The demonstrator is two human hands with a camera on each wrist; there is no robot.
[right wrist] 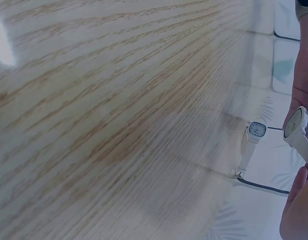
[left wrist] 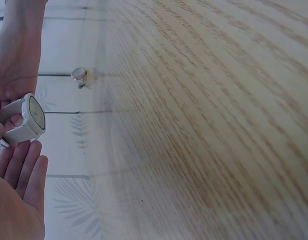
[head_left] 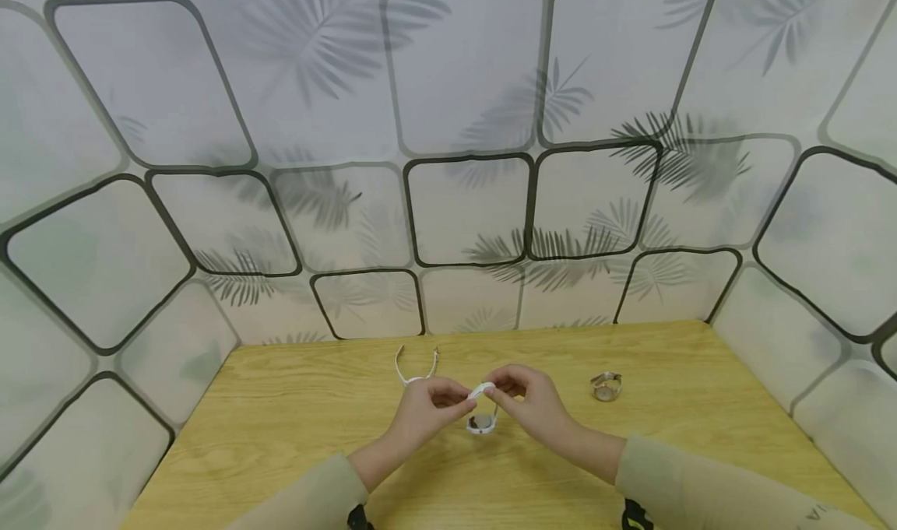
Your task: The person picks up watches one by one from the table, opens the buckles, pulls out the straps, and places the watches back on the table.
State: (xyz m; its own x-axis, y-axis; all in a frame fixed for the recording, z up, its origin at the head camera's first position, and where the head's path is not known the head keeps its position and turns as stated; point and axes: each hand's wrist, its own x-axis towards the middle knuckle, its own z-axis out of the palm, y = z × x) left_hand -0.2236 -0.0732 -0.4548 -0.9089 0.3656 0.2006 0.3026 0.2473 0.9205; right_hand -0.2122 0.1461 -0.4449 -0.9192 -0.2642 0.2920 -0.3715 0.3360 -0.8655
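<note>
A white wristwatch (head_left: 481, 423) hangs dial-down from its strap, held up between both hands over the table. My left hand (head_left: 429, 407) pinches the white strap (head_left: 480, 391) from the left with thumb and fingertips. From the other side my right hand (head_left: 536, 405) pinches the same strap. The band forms a loop in the left wrist view, where the round pale dial (left wrist: 37, 113) faces the table side. In the right wrist view the watch (right wrist: 294, 123) sits at the frame's edge, partly cut off. Fingers hide the strap's ends.
Behind my left hand lies a second white watch (right wrist: 257, 130) with a squarish face, its strap (head_left: 400, 365) spread open. A metal-band watch (head_left: 606, 388) rests on the wooden table (head_left: 280, 421) to the right. Patterned cloth walls (head_left: 469, 211) enclose the back and sides.
</note>
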